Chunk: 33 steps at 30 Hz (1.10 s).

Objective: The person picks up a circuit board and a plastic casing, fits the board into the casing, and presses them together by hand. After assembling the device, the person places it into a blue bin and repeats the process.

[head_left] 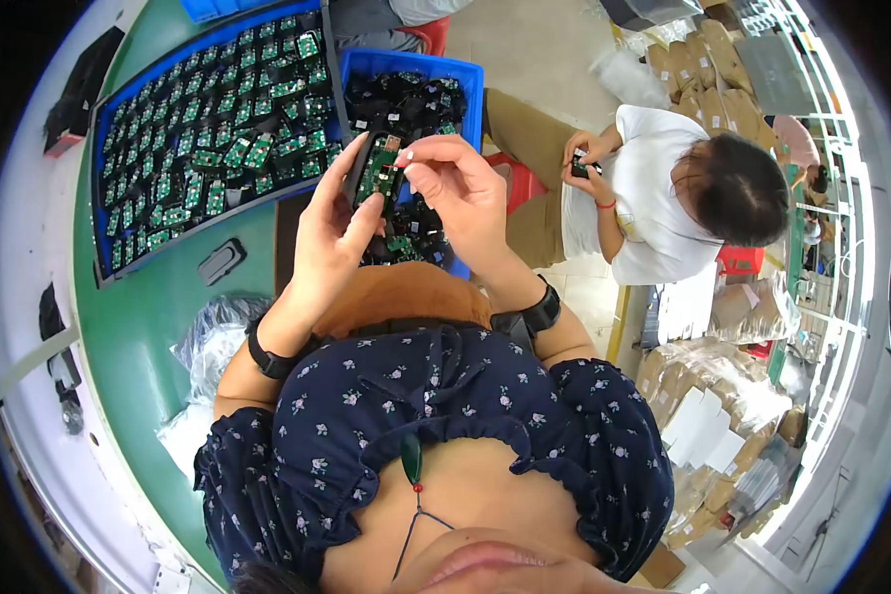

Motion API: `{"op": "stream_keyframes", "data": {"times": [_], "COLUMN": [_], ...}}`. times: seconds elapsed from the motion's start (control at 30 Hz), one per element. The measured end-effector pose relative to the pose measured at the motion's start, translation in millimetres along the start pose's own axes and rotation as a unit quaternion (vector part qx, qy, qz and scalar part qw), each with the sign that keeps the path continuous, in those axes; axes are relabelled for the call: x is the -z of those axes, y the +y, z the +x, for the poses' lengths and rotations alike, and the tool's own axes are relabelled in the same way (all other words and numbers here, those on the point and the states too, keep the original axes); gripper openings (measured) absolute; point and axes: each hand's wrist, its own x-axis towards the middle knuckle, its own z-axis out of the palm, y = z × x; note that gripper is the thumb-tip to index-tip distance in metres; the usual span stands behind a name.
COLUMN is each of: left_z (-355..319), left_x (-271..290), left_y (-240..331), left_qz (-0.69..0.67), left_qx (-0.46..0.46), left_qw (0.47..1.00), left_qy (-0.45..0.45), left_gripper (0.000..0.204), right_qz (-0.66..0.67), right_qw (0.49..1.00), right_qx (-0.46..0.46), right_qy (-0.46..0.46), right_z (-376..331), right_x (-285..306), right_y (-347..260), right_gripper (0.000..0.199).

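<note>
My left hand is closed round a small black plastic housing with a green circuit board in it, tilted up in front of me. My right hand meets the board's right edge, its thumb and forefinger pinched together. A tiny pale piece shows at those fingertips, too small to name. Beneath both hands stands a blue bin full of black housings, some with green boards. To the left, a blue-rimmed tray carries many such housings, laid out in rows with their boards facing up.
On the green table lie a dark oblong cover and clear plastic bags. At right, a seated co-worker in a white shirt holds a small black part. A red stool and wrapped cartons stand on that side.
</note>
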Motion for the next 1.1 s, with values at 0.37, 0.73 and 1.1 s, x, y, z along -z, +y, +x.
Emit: {"op": "stream_keyframes", "data": {"times": [0.37,0.73,1.1], "left_z": [3.8,1.6,3.4], "left_x": [5.1,10.9,12.3], "left_y": [17.7,16.9,21.8], "left_qz": [0.03,0.023,0.048], "left_qx": [-0.056,-0.097,-0.095], "left_qw": [0.998,0.995,0.993], "left_qy": [0.021,0.009,0.054], "left_gripper": [0.055,0.047,0.038], "right_qz": [0.028,0.013,-0.049], "right_qw": [0.999,0.999,0.998], "right_qx": [-0.005,-0.024,-0.04], "right_qy": [0.036,0.02,-0.007], "right_z": [16.9,19.1,24.9], "right_x": [-20.4,-17.5,-17.2], "right_y": [-8.7,-16.2,-12.7], "right_gripper": [0.014,0.012,0.014]}}
